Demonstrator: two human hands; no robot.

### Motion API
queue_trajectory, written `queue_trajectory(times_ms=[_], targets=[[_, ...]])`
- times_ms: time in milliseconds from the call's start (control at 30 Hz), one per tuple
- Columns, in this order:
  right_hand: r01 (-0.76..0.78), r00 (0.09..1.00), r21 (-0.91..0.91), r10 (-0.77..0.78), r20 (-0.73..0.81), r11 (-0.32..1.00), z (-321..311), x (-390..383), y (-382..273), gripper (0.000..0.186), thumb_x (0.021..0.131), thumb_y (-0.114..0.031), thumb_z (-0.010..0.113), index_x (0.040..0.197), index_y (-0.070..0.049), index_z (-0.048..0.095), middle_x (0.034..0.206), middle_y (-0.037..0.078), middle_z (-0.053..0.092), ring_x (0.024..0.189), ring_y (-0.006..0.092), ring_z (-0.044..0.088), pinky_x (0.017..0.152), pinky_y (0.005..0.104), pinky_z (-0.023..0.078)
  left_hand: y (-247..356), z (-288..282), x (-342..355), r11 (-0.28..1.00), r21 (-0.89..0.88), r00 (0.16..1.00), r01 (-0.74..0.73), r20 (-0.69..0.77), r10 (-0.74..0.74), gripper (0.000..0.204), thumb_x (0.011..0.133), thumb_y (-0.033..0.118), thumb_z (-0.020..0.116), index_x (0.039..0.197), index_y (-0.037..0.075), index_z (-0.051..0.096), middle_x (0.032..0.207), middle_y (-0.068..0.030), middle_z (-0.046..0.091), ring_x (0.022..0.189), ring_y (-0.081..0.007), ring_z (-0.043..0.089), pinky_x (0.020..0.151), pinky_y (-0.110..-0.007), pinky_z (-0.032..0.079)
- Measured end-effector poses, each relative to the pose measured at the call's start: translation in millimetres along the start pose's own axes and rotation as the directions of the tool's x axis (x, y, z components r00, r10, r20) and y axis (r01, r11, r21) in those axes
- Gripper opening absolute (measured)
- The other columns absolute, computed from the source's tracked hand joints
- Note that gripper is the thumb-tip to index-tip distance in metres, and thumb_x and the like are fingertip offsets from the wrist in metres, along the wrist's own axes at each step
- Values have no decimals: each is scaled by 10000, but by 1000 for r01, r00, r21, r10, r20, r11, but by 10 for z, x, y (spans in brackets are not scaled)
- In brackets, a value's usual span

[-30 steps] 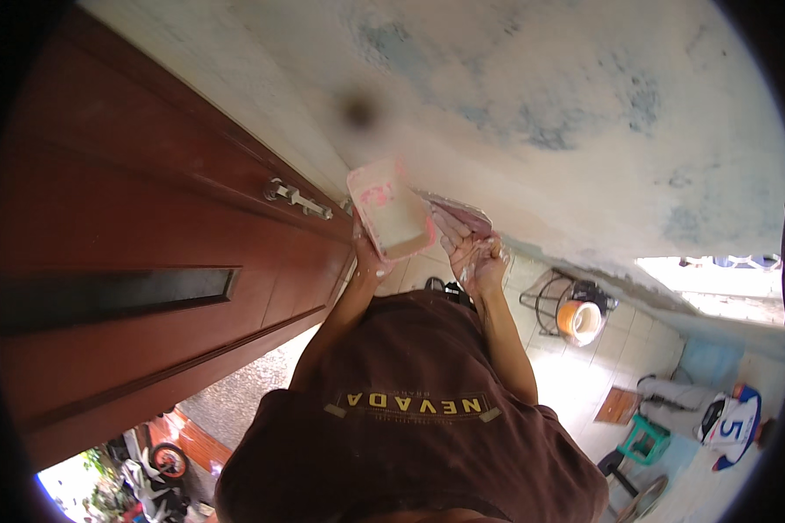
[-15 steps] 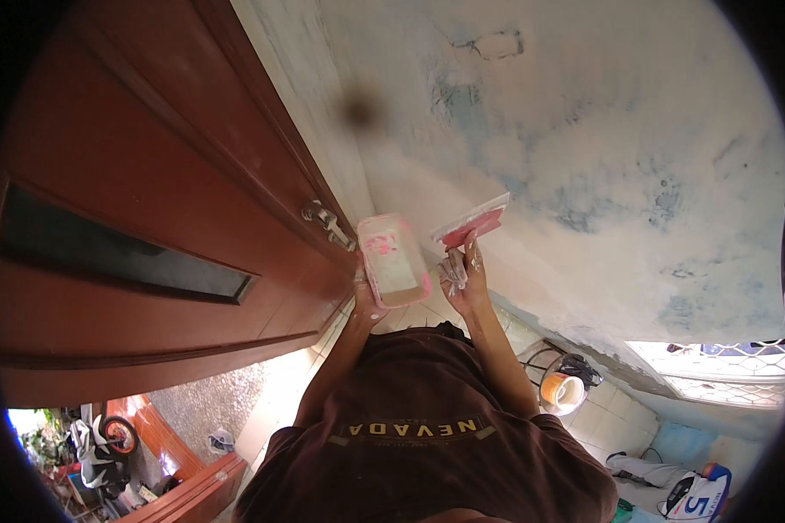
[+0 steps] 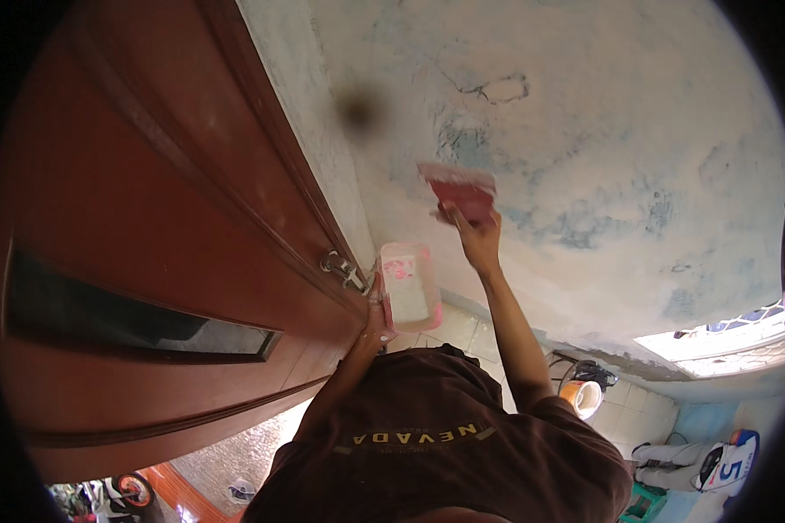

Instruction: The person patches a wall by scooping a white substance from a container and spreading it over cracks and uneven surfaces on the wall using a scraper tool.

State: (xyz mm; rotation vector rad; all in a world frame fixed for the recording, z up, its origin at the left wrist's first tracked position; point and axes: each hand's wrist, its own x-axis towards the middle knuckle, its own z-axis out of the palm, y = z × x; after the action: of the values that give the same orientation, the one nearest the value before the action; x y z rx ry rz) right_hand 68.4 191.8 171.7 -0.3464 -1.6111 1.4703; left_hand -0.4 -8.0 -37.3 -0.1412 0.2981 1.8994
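My left hand (image 3: 378,319) grips the side of a pinkish plastic tub (image 3: 436,317) that holds white filler paste, with pink smears near its far end. White smudges show on that hand. Farther up and to the right, my right hand (image 3: 481,242) holds a red putty spreader (image 3: 465,199), thumb on the near side. The spreader's pale, paste-coated edge points up at the wall (image 3: 576,122); whether it touches the surface I cannot tell. Blue-grey patches and an outlined crack mark the whitish wall.
A brown door (image 3: 148,209) with a metal handle (image 3: 344,270) stands close on the left, near the tub. At lower right are an orange-and-white bucket (image 3: 583,398), a grilled opening (image 3: 715,340), a green crate (image 3: 645,503) and a white sack (image 3: 731,464). A motorcycle (image 3: 131,492) shows at lower left.
My right hand has lifted the spreader upward along the wall and turned it, its edge now tilting the other way. The tub has shifted slightly right and down in view.
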Motion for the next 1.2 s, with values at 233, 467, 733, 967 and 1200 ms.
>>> queue_trajectory(times_ms=[233,467,733,967,1200], targets=[[200,953,-531,-289,-89,823,430,878,52,329,996,-279,696,828,3,717,625,132,672,513,232,628,522,353,464,63,174,49,987,39,986,157,45,-159,747,985,671,507,1531,164,450,1488,-110,558,1346,-343,566,1129,-615,457],[-214,905,-461,-3,-425,861,-159,-50,1100,455,1024,-362,654,803,25,743,608,124,698,517,195,678,534,346,519,32,365,71,977,104,982,186,14,-189,729,1006,667,466,1528,159,449,1475,-107,566,1318,-330,591,1120,-606,471],[78,961,-503,-199,-191,861,272,214,291,404,1015,-319,661,781,6,711,583,109,654,524,187,659,523,346,494,145,134,-3,977,86,980,196,-5,-197,747,1014,668,449,1551,150,415,1503,-114,539,1335,-325,578,1118,-593,475],[136,925,-640,-328,-190,756,551,1036,151,329,962,-261,703,752,-7,716,549,92,638,481,138,592,514,346,460,7,524,3,948,23,944,316,91,-317,724,1024,627,473,1560,146,402,1514,-125,527,1344,-321,571,1124,-579,476],[-192,920,-519,-31,-390,833,-342,-246,819,296,980,-232,707,829,21,738,611,73,687,515,105,607,513,315,461,-131,191,31,929,4,929,370,-15,-370,677,975,630,588,1464,162,545,1377,-39,651,1188,-216,670,1023,-470,559]])
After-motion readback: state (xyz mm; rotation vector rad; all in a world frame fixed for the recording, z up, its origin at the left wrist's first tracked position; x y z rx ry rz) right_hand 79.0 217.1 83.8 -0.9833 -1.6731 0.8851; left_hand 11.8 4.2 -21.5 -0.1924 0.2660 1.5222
